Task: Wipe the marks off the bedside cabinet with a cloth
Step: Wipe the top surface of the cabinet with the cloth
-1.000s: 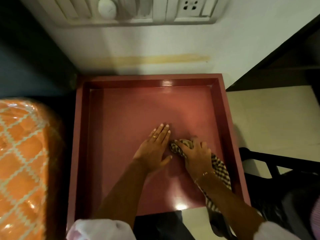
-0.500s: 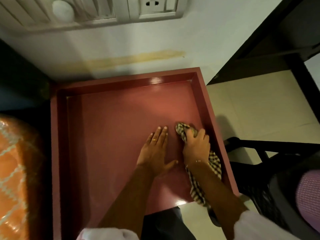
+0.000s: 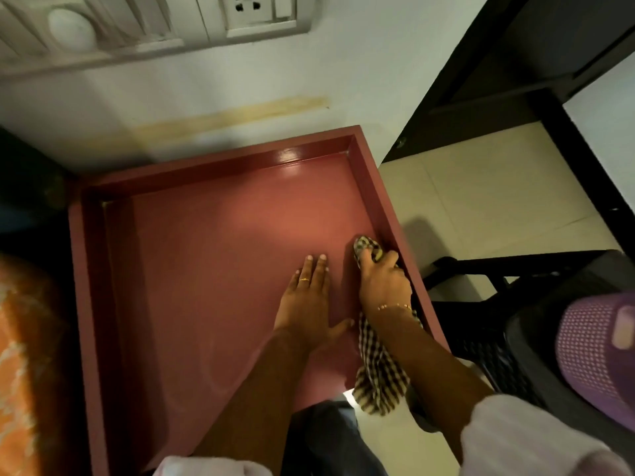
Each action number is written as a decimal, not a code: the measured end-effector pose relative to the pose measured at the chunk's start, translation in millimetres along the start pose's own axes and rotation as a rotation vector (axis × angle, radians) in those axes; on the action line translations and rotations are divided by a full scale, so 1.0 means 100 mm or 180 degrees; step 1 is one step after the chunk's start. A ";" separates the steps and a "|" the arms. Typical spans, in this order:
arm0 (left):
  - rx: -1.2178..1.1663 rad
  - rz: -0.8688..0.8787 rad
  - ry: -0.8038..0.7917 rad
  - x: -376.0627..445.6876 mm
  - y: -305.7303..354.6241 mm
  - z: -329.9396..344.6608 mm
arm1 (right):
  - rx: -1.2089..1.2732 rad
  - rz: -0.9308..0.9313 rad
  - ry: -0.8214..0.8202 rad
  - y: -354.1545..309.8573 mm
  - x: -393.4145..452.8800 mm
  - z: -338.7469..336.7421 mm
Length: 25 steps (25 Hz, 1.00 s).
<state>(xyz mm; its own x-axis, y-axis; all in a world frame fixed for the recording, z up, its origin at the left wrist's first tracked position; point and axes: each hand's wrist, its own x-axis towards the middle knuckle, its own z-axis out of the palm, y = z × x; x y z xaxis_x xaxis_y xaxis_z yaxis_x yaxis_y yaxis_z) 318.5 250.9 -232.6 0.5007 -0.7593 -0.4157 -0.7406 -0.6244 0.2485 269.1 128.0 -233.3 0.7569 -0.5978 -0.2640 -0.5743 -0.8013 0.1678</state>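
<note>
Head view shows the right hand (image 3: pixel 383 281), its grip curled round the checked cloth (image 3: pixel 378 369), now shifted against the bedside cabinet (image 3: pixel 213 255)'s right rim, perhaps chasing edge marks, while the left hand (image 3: pixel 305 304) presses flat, fingers straight, holding nothing.

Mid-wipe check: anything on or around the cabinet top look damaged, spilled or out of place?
Nothing spilled or broken. The one oddity is a yellowish strip of residue or discolouration across the wall above the cabinet. The checked cloth trails off the front edge behind the right hand; the left hand rests flat.
</note>
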 end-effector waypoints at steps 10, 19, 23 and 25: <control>0.0125 0.0032 -0.0371 -0.01 0.03 -0.10 | -0.0335 0.0224 -0.0369 0.01 0.00 -0.12; 0.0439 0.0312 -0.0619 -0.07 -0.06 -0.13 | 0.0862 0.0785 0.0211 0.17 -0.60 0.18; 0.0540 0.0414 -0.0676 -0.09 -0.15 -0.10 | 0.1361 0.0493 0.0175 -0.31 -0.70 0.13; 0.0697 0.0532 -0.0723 -0.08 -0.19 -0.09 | 0.1364 -0.0096 -0.0045 -0.40 -1.06 0.17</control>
<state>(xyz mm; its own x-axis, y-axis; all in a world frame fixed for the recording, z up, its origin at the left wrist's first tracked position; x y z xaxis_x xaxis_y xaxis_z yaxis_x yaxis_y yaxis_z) 332.9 267.6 -225.7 0.2702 -0.7722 -0.5751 -0.8947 -0.4221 0.1464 206.5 224.3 -228.2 0.7727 -0.5716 -0.2761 -0.6319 -0.7339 -0.2490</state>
